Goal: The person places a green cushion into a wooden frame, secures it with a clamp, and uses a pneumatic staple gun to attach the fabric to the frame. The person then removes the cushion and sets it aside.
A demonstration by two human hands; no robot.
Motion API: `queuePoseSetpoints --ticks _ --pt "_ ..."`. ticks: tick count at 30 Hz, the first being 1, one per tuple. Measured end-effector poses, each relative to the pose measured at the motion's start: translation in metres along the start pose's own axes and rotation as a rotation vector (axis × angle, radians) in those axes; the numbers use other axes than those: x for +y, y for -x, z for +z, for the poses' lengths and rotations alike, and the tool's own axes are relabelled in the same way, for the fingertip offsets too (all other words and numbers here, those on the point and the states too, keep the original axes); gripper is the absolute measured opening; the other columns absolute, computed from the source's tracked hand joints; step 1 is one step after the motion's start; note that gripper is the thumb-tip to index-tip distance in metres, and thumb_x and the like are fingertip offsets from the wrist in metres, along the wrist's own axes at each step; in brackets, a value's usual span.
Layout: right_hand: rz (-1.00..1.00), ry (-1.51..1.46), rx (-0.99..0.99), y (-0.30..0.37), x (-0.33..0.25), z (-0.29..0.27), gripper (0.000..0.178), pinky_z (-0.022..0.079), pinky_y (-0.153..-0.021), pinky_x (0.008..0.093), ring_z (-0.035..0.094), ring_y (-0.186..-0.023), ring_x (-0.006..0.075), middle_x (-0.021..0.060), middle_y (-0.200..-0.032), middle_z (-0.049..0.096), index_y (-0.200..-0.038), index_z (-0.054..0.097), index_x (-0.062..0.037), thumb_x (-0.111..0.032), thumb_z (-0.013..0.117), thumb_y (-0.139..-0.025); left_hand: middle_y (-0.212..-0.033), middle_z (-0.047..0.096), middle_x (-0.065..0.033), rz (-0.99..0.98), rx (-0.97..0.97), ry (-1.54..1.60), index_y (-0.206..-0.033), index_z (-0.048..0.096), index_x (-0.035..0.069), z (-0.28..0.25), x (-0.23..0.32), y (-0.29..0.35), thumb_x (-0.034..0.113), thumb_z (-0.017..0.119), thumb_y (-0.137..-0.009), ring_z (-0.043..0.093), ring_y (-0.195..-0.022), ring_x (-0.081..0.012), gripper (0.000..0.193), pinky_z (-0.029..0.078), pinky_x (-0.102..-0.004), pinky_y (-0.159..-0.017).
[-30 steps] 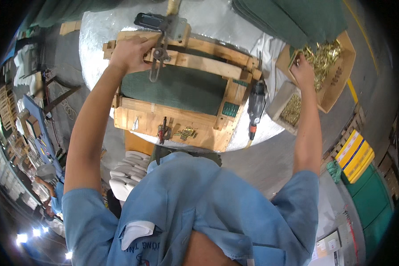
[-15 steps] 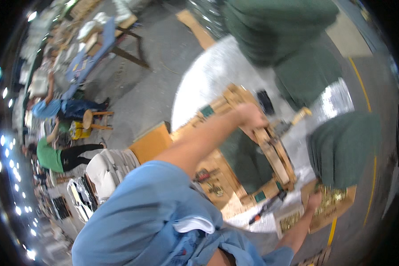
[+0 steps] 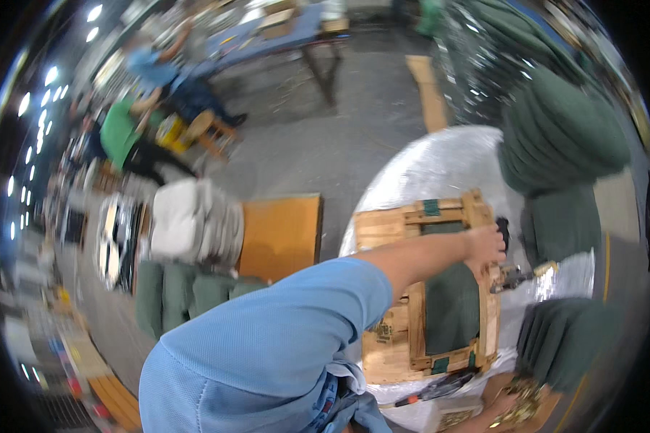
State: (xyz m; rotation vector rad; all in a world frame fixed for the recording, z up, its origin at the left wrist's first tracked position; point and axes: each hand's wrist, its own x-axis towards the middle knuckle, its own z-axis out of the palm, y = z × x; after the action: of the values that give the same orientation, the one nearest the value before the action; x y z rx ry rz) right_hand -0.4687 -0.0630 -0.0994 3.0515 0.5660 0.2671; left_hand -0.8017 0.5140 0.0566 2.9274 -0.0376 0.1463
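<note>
My left hand [image 3: 484,247] is closed over the right-hand rail of a wooden frame [image 3: 362,231] with a dark green fabric panel [image 3: 451,317] showing in its opening. The frame lies on a round work surface covered in shiny silvery wrap [image 3: 412,169]. Down at the lower right, my right hand [image 3: 508,404] is in a cardboard box [image 3: 549,413] among many small brass-coloured metal pieces [image 3: 529,399]; its fingers are partly hidden and blurred. A dark metal tool with a tan end [image 3: 514,278] lies beside the frame, near my left hand.
A long black tool with an orange part [image 3: 440,390] lies along the frame's near edge. Stacked green cushions [image 3: 556,137] and more green cushions [image 3: 567,339] stand at the right. Leftward are grey cushions [image 3: 195,220], an orange-brown board [image 3: 282,234] and two people near a blue table [image 3: 267,40].
My view has swung left, so the scene sits turned and shifted right. My left hand stays at the frame's rail. My right hand is deeper among the brass-coloured pieces.
</note>
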Motion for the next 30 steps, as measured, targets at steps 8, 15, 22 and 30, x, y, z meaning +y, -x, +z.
queuePoseSetpoints --ticks 8,15,22,30 --pt "-0.03 -0.241 -0.049 0.044 -0.043 -0.037 0.065 0.056 -0.093 0.0524 0.072 -0.105 0.0443 0.021 -0.125 0.072 -0.143 0.058 -0.006 -0.047 0.071 -0.094 -0.15 0.053 -0.0216 -0.834 0.676 0.077 -0.145 0.056 0.007 0.024 0.199 0.305 0.034 0.079 -0.089 0.048 -0.14 -0.0418 0.067 0.038 -0.0535 -0.116" --pt "-0.116 -0.382 -0.173 0.079 -0.041 -0.069 0.066 0.056 -0.093 0.0525 0.071 -0.106 0.0444 0.0215 -0.125 0.072 -0.144 0.057 -0.0062 -0.047 0.072 -0.094 -0.143 0.059 -0.0219 -1.834 0.08 0.392 -0.143 0.057 0.01 0.108 0.428 0.523 0.043 0.07 -0.092 0.057 -0.134 -0.041 0.062 0.05 -0.0514 -0.108" --pt "-0.317 -0.425 -0.596 0.167 -0.091 -0.067 0.067 0.055 -0.094 0.0526 0.071 -0.107 0.0446 0.022 -0.126 0.071 -0.144 0.056 -0.0065 -0.047 0.073 -0.093 -0.109 0.079 -0.0177 -2.198 -0.363 1.025 -0.12 0.079 0.006 0.27 0.581 0.601 0.059 0.071 -0.084 0.075 -0.105 -0.0325 0.064 0.057 -0.0455 -0.093" --pt "-0.415 -0.411 -0.849 0.183 -0.112 -0.079 0.068 0.055 -0.094 0.0527 0.071 -0.107 0.0447 0.0225 -0.127 0.071 -0.145 0.054 -0.0067 -0.047 0.073 -0.093 -0.134 0.071 -0.0174 -1.867 -0.094 0.917 -0.133 0.07 0.011 0.272 0.502 0.457 0.051 0.066 -0.091 0.07 -0.118 -0.0371 0.059 0.055 -0.0497 -0.099"
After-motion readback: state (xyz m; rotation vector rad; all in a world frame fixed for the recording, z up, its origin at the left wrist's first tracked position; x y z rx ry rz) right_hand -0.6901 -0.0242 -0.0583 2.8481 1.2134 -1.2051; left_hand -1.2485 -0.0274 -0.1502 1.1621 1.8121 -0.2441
